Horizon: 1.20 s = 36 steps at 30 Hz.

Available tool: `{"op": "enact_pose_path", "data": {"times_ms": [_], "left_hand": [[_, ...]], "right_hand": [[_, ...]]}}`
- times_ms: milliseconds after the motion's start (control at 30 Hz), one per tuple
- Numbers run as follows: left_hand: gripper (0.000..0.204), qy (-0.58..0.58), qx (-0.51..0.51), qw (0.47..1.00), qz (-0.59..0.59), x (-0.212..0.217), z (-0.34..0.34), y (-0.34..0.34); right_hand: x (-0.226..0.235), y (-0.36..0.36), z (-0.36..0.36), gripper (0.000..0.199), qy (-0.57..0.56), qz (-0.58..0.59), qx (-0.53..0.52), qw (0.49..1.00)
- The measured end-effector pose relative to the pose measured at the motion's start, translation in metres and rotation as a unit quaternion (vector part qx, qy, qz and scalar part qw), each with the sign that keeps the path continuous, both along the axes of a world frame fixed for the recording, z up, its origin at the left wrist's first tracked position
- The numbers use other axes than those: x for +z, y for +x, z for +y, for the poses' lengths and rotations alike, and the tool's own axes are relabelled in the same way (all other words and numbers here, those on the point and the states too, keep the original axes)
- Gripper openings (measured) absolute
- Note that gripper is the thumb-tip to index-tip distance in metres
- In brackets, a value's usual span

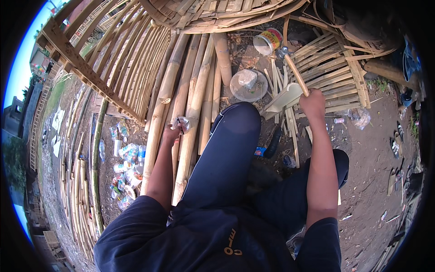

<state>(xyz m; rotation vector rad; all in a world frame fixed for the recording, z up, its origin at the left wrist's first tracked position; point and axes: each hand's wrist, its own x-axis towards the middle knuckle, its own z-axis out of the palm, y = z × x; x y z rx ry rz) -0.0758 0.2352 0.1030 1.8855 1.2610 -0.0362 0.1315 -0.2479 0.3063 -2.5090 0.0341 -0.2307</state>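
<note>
My right hand [312,103] grips the wooden handle of a hammer [295,72], whose metal head points up toward the far side. My left hand [172,133] holds a small clear plastic bag [182,123] over the long bamboo poles [192,104]. My raised left knee in dark trousers [235,136] sits between the two hands. A pale split bamboo piece [284,97] lies just left of the right hand.
A round clear lid with a stone on it [247,85] and a tipped tin can [267,41] lie beyond the knee. A slatted bamboo panel [328,72] is at the right, a curved bamboo frame [113,59] at the left. Bottles and litter [127,167] lie near thin poles.
</note>
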Motion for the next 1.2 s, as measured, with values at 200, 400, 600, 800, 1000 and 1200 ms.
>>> {"op": "enact_pose_path", "data": {"times_ms": [200,400,600,800,1000,1200], "left_hand": [[0.065,0.256,0.023,0.965,0.043,0.028,0.006,-0.006],[0.023,0.073,-0.205,0.897,-0.384,0.228,-0.124,0.042],[0.03,-0.083,-0.525,0.833,-0.153,0.277,-0.278,0.064],[0.053,0.163,-0.496,0.846,-0.109,0.112,-0.365,0.063],[0.046,-0.139,-0.523,0.841,0.032,0.046,-0.369,0.056],[0.037,-0.087,-0.373,0.92,-0.081,0.019,-0.364,0.051]], "right_hand": [[0.008,-0.003,0.01,0.026,-0.01,0.017,-0.002,1.0],[0.002,-0.007,-0.008,0.023,0.002,0.034,-0.028,0.999],[0.008,-0.019,-0.013,0.023,0.028,0.073,-0.04,0.996],[0.015,-0.025,-0.012,0.023,0.037,0.114,-0.024,0.992],[0.003,-0.028,-0.014,0.02,0.055,0.094,-0.021,0.994],[0.017,-0.022,-0.021,0.022,0.078,0.097,0.005,0.992]]}}
